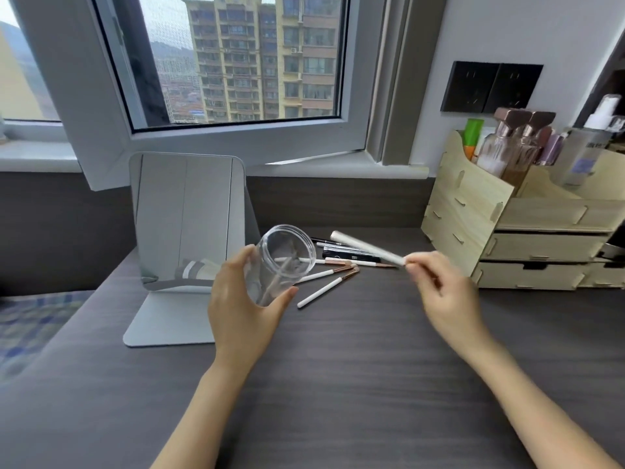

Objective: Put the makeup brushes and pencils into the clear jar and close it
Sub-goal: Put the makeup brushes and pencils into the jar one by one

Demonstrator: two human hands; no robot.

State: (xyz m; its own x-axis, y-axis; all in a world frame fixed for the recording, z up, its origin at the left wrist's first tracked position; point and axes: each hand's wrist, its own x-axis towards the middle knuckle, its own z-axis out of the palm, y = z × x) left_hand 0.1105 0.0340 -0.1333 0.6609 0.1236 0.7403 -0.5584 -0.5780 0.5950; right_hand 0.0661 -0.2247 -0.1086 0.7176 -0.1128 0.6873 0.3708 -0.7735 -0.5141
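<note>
My left hand [241, 299] grips the clear jar [280, 262], tilted with its open mouth toward the upper right, above the dark desk. One thin item seems to lie inside it. My right hand [439, 286] pinches the end of a white pencil-like stick [367, 248], blurred, whose far end points up-left toward the jar's mouth. Behind the jar, several white-handled makeup brushes [324, 289] with rose-gold ferrules lie on the desk. Dark pencils [348, 253] lie just beyond them. No lid is in view.
A standing mirror [186, 218] on a flat base stands left of the jar. A wooden drawer organiser [527, 231] with bottles fills the right side. Window sill and wall run along the back. A checked fabric [30, 319] lies past the desk's left edge.
</note>
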